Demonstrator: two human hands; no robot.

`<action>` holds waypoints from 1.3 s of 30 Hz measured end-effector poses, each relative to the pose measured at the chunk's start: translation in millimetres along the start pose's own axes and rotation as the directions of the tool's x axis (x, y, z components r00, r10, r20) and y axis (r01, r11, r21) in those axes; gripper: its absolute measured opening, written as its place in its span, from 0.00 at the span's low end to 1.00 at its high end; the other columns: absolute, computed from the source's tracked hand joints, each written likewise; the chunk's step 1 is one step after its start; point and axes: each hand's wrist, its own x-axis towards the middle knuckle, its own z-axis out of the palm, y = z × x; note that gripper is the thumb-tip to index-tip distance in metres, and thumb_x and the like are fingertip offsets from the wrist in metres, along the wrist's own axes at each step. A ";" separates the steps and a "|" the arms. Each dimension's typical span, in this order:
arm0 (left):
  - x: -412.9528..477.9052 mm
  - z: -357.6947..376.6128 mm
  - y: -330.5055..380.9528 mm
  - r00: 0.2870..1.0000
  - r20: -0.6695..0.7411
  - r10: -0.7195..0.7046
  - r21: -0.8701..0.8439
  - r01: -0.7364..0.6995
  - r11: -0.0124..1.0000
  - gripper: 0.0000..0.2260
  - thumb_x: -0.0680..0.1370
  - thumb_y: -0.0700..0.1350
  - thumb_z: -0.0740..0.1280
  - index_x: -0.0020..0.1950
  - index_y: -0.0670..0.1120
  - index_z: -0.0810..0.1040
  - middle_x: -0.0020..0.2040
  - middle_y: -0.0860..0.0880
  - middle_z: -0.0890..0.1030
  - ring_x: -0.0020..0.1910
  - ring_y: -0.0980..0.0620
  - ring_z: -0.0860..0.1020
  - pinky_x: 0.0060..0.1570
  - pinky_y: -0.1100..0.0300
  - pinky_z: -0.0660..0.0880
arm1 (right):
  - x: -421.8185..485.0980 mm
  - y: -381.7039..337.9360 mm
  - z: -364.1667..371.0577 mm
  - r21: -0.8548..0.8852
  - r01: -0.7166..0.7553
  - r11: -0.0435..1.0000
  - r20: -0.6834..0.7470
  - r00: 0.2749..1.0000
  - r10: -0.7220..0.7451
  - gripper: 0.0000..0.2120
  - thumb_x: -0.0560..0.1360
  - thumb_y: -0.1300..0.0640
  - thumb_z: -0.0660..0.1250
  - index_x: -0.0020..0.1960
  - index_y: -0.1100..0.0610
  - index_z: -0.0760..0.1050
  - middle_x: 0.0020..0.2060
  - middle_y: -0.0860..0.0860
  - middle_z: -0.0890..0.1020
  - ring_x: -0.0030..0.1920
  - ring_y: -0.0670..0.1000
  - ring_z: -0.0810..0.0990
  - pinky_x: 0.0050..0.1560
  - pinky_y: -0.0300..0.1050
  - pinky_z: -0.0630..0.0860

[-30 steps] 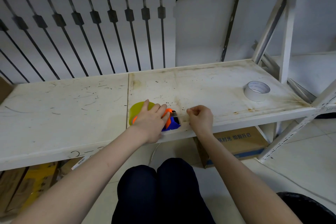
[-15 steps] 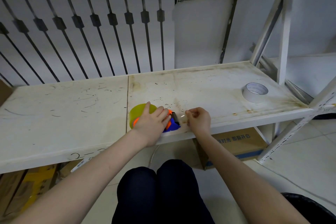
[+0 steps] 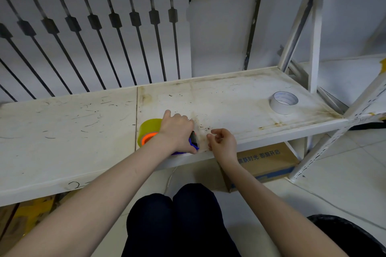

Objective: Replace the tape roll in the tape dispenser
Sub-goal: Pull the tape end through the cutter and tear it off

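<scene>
A blue and orange tape dispenser (image 3: 193, 144) sits at the front edge of the white shelf (image 3: 83, 131), loaded with a yellowish tape roll (image 3: 148, 128). My left hand (image 3: 177, 131) covers the dispenser from above and grips it. Just to the right of the cutter end, my right hand (image 3: 222, 142) has its fingertips pinched together; a clear tape end between them is hard to make out. A white tape roll (image 3: 284, 102) lies flat at the far right of the shelf.
A radiator (image 3: 94, 33) and a pipe (image 3: 251, 27) stand behind the shelf. White rack posts (image 3: 313, 27) rise at the right. A cardboard box (image 3: 265, 160) sits under the shelf on the tiled floor. My knees (image 3: 177, 215) are below.
My left hand has slid further right over the dispenser, uncovering more of the yellow roll. My right hand has stayed beside the cutter with fingers pinched.
</scene>
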 end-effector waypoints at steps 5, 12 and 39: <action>9.8 4.8 -0.2 0.998 0.056 -0.003 -0.111 0.009 0.994 0.21 0.63 0.64 0.71 0.43 0.50 0.72 0.42 0.51 0.77 0.47 0.48 0.77 0.46 0.53 0.64 | -1.5 -3.6 -7.8 0.009 0.025 1.000 -0.013 1.000 -0.025 0.12 0.75 0.58 0.67 0.58 0.59 0.73 0.39 0.53 0.77 0.39 0.53 0.82 0.44 0.50 0.82; 3.8 6.3 -11.7 0.997 -0.065 -0.035 -0.270 0.016 0.963 0.25 0.60 0.65 0.70 0.51 0.53 0.76 0.46 0.52 0.80 0.48 0.49 0.78 0.46 0.54 0.69 | -1.6 -16.9 -16.0 0.099 0.070 0.993 -0.033 0.997 -0.067 0.18 0.75 0.59 0.67 0.64 0.56 0.69 0.40 0.54 0.77 0.34 0.48 0.82 0.39 0.41 0.81; -29.7 -5.4 -20.4 0.911 -0.236 -0.339 -0.644 0.115 0.757 0.28 0.61 0.62 0.74 0.55 0.53 0.71 0.52 0.54 0.78 0.44 0.54 0.73 0.46 0.56 0.76 | -15.8 -104.7 -31.4 0.065 0.483 0.873 -0.082 0.874 -0.478 0.17 0.73 0.64 0.69 0.59 0.54 0.70 0.36 0.44 0.75 0.33 0.48 0.80 0.33 0.27 0.74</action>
